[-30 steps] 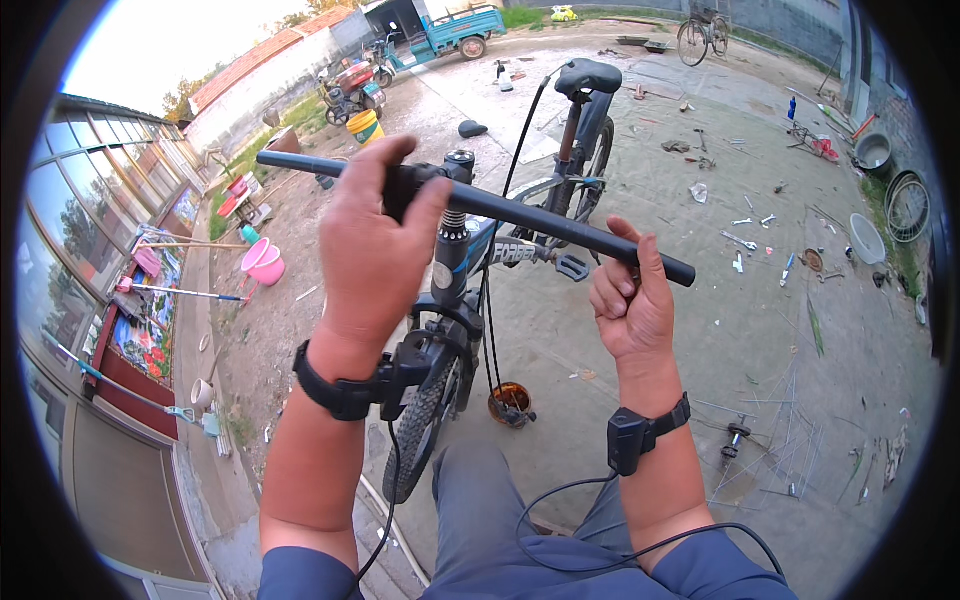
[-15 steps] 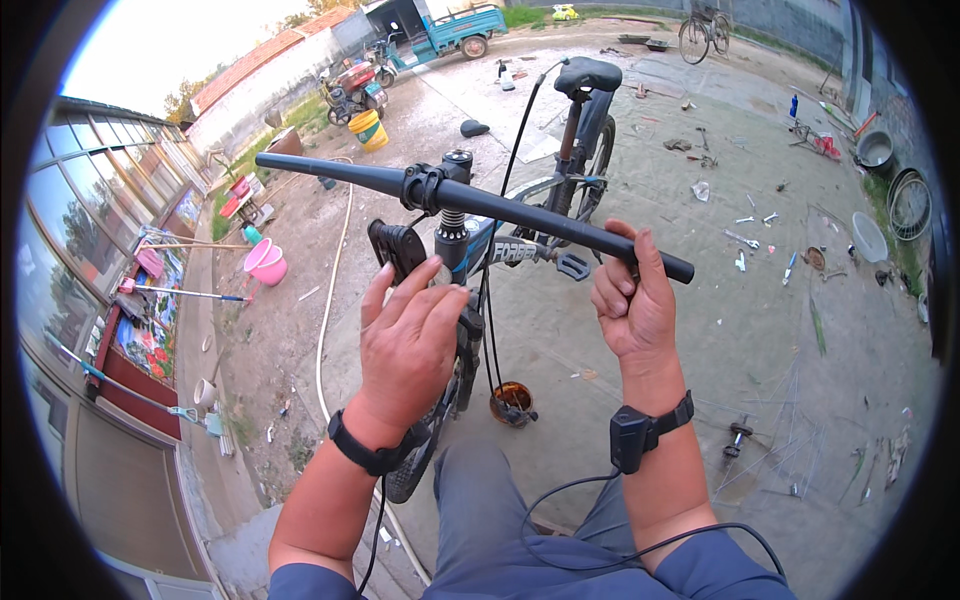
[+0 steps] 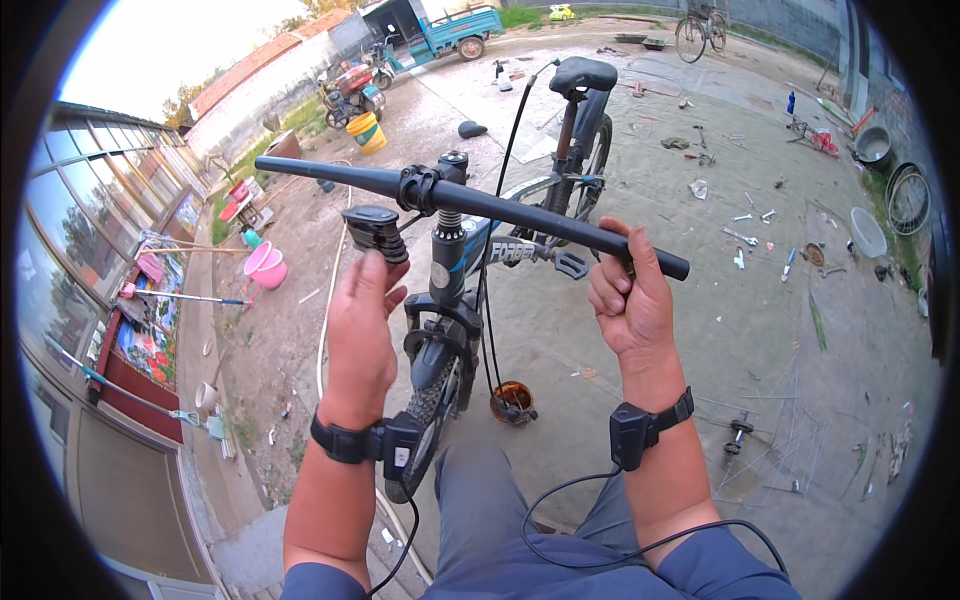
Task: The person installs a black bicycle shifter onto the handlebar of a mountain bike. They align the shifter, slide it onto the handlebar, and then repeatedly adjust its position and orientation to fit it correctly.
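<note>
A black handlebar [image 3: 530,215] lies slantwise across the front of a bicycle, clamped at the stem above the head tube. My right hand [image 3: 632,300] grips its right end, the thumb up along the near side and the other fingers curled beneath. Left of the stem, a black ribbed block-shaped accessory [image 3: 374,226] hangs from a thin bracket. My left hand [image 3: 362,335] has its fingertips closed on the lower part of that accessory; the far fingers are partly hidden. Both wrists wear black straps with small boxes and cables.
The bicycle's front wheel [image 3: 432,390] stands close by my left leg. Below the frame, a rusty bowl [image 3: 512,402] holds small parts. Loose tools, including a wrench [image 3: 739,237], lie on the ground to the right. Pink buckets [image 3: 266,265] and long-handled mops stand at the left.
My left hand has turned and closed its spread fingers on the accessory. The accessory has tilted, its top now facing up. My right hand stays on the bar, which has shifted slightly.
</note>
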A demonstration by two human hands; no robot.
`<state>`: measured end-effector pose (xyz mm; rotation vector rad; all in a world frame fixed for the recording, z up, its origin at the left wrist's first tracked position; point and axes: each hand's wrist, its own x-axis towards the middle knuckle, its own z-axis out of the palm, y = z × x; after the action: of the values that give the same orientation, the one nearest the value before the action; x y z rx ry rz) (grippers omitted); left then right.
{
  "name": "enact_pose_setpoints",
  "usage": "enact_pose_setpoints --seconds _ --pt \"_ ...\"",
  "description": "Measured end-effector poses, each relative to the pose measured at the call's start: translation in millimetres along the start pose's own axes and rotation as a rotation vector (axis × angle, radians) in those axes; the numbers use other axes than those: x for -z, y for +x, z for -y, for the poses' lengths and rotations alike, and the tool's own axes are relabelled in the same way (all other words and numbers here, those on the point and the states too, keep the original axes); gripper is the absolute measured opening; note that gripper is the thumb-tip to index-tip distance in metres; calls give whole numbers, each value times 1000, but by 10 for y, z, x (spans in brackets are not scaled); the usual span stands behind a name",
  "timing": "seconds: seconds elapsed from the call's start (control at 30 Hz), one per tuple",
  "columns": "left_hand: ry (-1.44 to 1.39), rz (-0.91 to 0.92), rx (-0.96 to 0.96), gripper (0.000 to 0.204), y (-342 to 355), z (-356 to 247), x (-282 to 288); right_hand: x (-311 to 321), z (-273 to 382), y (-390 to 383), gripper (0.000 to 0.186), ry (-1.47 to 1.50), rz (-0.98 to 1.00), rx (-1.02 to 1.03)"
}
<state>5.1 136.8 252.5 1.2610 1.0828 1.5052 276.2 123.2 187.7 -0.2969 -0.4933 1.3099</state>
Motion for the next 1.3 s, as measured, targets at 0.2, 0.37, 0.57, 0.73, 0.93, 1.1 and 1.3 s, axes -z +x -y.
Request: enact_pose_setpoints --seconds 0.2,0.37,0.57,0.73,0.93,1.1,1.3 --pt "72 73 -221 38 229 -356 -231 8 1 6 44 4 6 -2" --pt "349 71 -399 39 223 -421 -488 7 -12 14 44 8 9 8" --pt "1116 111 -1034 53 15 -278 -505 18 -8 15 45 -2 10 2" --pt "1271 51 -1076 51 -146 -35 -330 47 6 13 45 -4 36 -2" --pt "978 191 -649 56 -252 402 -124 30 -28 15 44 23 14 -2" --pt "209 35 -26 50 -273 472 4 46 -13 29 45 -7 5 -7" --pt "-172 60 83 36 -200 97 204 24 -186 -35 46 -174 51 -53"
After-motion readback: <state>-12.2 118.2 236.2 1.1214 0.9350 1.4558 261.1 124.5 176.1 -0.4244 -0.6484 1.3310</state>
